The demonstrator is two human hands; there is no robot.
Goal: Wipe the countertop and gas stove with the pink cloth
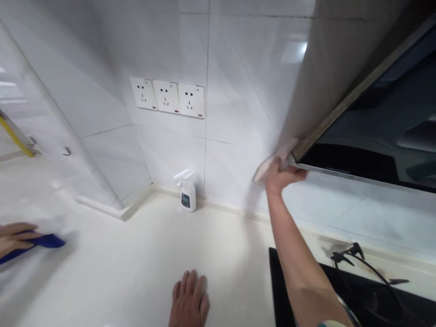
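Observation:
My right hand [281,175] is raised to the lower left corner of the range hood [357,118], closed on a pale cloth [272,161] pressed against the hood's side. My left hand [190,299] lies flat on the white countertop [136,263], fingers stretched out, holding nothing.
A white spray bottle [186,190] stands on the counter against the tiled wall, below three wall sockets [167,96]. A black hob [357,295] with a pan support sits at the lower right. At the far left another person's hand [15,236] holds a blue cloth [44,241] on the counter.

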